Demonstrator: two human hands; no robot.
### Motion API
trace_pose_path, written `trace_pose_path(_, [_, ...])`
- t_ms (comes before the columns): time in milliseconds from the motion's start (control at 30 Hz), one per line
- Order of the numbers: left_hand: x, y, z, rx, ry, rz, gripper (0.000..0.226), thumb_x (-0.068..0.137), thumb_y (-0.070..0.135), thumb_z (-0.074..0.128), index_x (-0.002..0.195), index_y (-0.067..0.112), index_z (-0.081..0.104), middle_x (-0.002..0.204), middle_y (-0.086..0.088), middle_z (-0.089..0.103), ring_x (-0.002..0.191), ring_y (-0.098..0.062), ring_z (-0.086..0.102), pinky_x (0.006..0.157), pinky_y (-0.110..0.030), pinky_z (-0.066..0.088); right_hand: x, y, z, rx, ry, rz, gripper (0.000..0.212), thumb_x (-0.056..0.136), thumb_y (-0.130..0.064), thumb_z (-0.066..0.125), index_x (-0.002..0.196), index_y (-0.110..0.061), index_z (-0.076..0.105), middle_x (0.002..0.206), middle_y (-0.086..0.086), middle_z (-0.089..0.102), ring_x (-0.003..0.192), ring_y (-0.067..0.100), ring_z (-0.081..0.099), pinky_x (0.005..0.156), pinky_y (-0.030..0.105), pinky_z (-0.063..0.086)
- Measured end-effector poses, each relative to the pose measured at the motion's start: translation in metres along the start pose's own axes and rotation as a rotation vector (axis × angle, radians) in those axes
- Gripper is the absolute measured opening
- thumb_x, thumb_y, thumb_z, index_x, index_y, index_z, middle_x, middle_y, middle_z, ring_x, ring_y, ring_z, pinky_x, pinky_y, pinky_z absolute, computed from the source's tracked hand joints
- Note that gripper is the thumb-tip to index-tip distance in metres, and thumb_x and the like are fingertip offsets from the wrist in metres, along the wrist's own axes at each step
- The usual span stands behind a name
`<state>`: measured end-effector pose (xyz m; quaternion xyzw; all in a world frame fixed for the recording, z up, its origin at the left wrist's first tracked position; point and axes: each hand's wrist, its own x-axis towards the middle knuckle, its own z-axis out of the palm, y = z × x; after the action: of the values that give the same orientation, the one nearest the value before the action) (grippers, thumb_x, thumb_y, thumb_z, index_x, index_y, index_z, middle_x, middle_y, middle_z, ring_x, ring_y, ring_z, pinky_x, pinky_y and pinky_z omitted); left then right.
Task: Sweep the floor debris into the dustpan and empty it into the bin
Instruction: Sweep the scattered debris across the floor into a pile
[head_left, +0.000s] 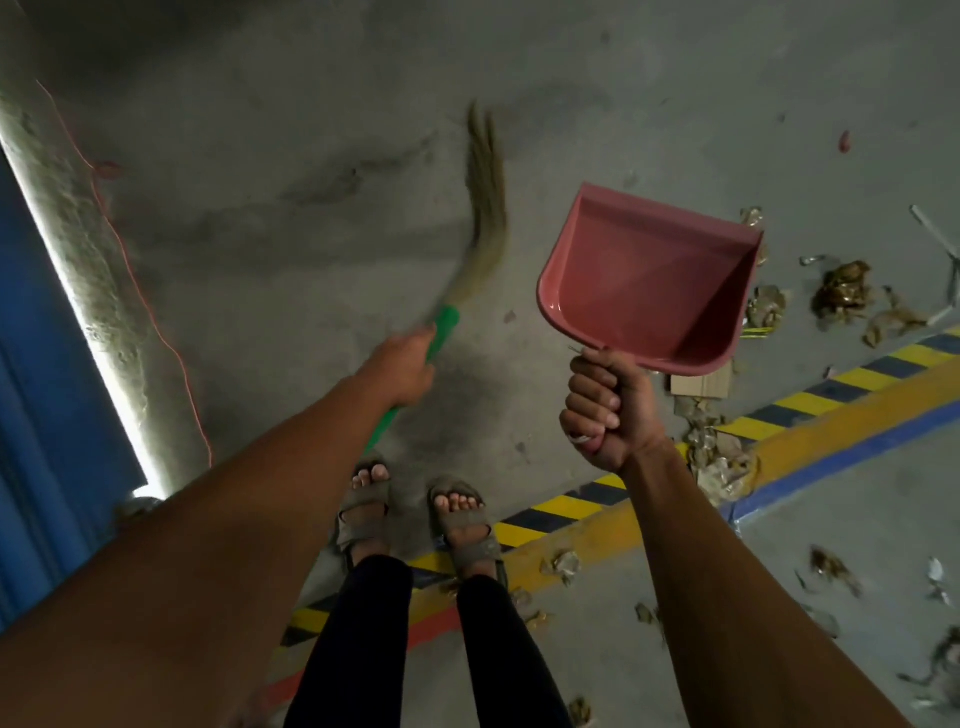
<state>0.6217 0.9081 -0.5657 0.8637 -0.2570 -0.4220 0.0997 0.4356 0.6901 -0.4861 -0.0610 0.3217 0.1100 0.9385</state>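
View from above, looking down a person's own arms and legs to a grey concrete floor (322, 218). The left hand (402, 371) is wrapped around the green handle of a broom (444, 325); its pale bristles (485, 197) curve away from the person, blurred, with the tips low over the floor. The right hand (605, 410) is clenched in a fist around the handle of a pink dustpan (644, 280), held up in the air with its open mouth facing away and to the right. The pan's inside shows no debris.

Debris (839, 291) lies scattered on the floor to the right of the dustpan: crumpled brown and silvery scraps, a small piece of cardboard (701, 384) just under the pan's edge, and more scraps further right and lower down. A small red scrap (845, 141) lies apart at the upper right.

A band of yellow-and-black hazard tape (561, 509), edged by yellow and blue lines, runs diagonally across the floor from lower left to right. The person's feet, in grey sandals (470, 530), stand just beside this tape, legs in dark trousers. At the far left is a blue door or panel (47, 389) with bright light along its edge, and a thin red cord (156, 322) trails down the floor near it. No bin is in view.
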Motion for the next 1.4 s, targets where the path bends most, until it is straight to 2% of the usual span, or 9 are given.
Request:
trace_pose_path(133, [-0.004, 0.038, 0.033, 0.164, -0.35, 0.186, 0.072, 0.099, 0.03, 0.058, 0.162, 0.029, 0.025, 0.156, -0.018, 0.044, 0.135, -0.037, 0.051, 0.111, -0.044, 0.045, -0.029, -0.009, -0.016, 0.023, 0.02, -0.022, 0.042, 0.101, -0.021, 0.044, 0.06, -0.022, 0.038, 0.044, -0.009, 0.019, 0.031, 0.008, 0.015, 0.037, 0.024, 0.011])
trace_pose_path(233, [-0.007, 0.06, 0.021, 0.254, -0.415, 0.343, 0.069, 0.1, 0.028, 0.057, 0.162, 0.03, 0.026, 0.151, -0.013, 0.049, 0.134, -0.032, 0.051, 0.108, -0.039, 0.044, -0.045, -0.019, -0.017, 0.026, -0.001, -0.028, 0.04, 0.096, -0.018, 0.057, 0.06, -0.022, 0.039, 0.043, -0.008, 0.02, 0.031, 0.008, 0.016, 0.036, 0.023, 0.013])
trace_pose_path(433, [0.017, 0.067, -0.06, 0.209, -0.115, 0.395, 0.067, 0.098, 0.02, 0.056, 0.161, 0.018, 0.032, 0.161, -0.01, 0.041, 0.143, -0.027, 0.045, 0.12, -0.034, 0.035, -0.046, -0.05, 0.006, 0.016, 0.005, -0.063, 0.041, 0.099, -0.02, 0.049, 0.059, -0.021, 0.041, 0.044, -0.009, 0.019, 0.032, 0.008, 0.014, 0.037, 0.023, 0.013])
trace_pose_path(667, [0.091, 0.061, -0.139, 0.081, 0.245, 0.068, 0.068, 0.103, 0.022, 0.055, 0.161, 0.006, 0.025, 0.159, -0.023, 0.039, 0.14, -0.042, 0.044, 0.116, -0.042, 0.036, -0.012, -0.086, 0.033, 0.037, 0.01, -0.117, 0.042, 0.1, -0.021, 0.045, 0.06, -0.023, 0.035, 0.044, -0.009, 0.017, 0.031, 0.008, 0.014, 0.034, 0.022, 0.015])
trace_pose_path(867, [0.152, 0.067, -0.142, 0.047, 0.084, -0.085, 0.067, 0.094, 0.027, 0.06, 0.156, 0.018, 0.036, 0.139, -0.028, 0.056, 0.121, -0.043, 0.06, 0.103, -0.045, 0.051, 0.021, -0.109, 0.03, 0.088, 0.052, -0.133, 0.042, 0.101, -0.02, 0.046, 0.059, -0.022, 0.037, 0.043, -0.009, 0.018, 0.031, 0.007, 0.014, 0.036, 0.022, 0.012])
trace_pose_path(1033, [0.166, 0.076, -0.134, 0.238, -0.224, 0.22, 0.072, 0.093, 0.024, 0.061, 0.16, 0.025, 0.033, 0.15, -0.017, 0.052, 0.129, -0.034, 0.056, 0.108, -0.037, 0.046, 0.05, -0.124, 0.035, 0.137, 0.107, -0.131, 0.043, 0.102, -0.02, 0.045, 0.061, -0.023, 0.034, 0.044, -0.009, 0.017, 0.032, 0.008, 0.013, 0.036, 0.023, 0.013])
trace_pose_path(1167, [0.175, 0.083, -0.158, 0.331, -0.353, 0.44, 0.073, 0.092, 0.026, 0.06, 0.158, 0.038, 0.032, 0.141, -0.008, 0.059, 0.118, -0.026, 0.06, 0.098, -0.039, 0.052, 0.074, -0.144, 0.054, 0.162, 0.084, -0.155, 0.041, 0.098, -0.018, 0.052, 0.061, -0.022, 0.036, 0.042, -0.008, 0.019, 0.031, 0.008, 0.013, 0.038, 0.024, 0.009])
trace_pose_path(1267, [0.186, 0.083, -0.185, 0.306, -0.325, 0.487, 0.073, 0.094, 0.028, 0.059, 0.159, 0.035, 0.028, 0.149, -0.003, 0.053, 0.128, -0.024, 0.055, 0.104, -0.038, 0.048, 0.089, -0.165, 0.075, 0.139, 0.056, -0.185, 0.042, 0.093, -0.017, 0.061, 0.061, -0.023, 0.036, 0.042, -0.009, 0.019, 0.031, 0.008, 0.014, 0.038, 0.025, 0.01])
trace_pose_path(1400, [0.206, 0.086, -0.214, 0.184, -0.106, 0.437, 0.074, 0.097, 0.018, 0.058, 0.163, 0.019, 0.026, 0.164, -0.008, 0.036, 0.145, -0.026, 0.042, 0.119, -0.029, 0.03, 0.107, -0.195, 0.1, 0.146, 0.066, -0.204, 0.041, 0.099, -0.019, 0.048, 0.06, -0.023, 0.034, 0.042, -0.009, 0.019, 0.031, 0.007, 0.014, 0.036, 0.023, 0.012])
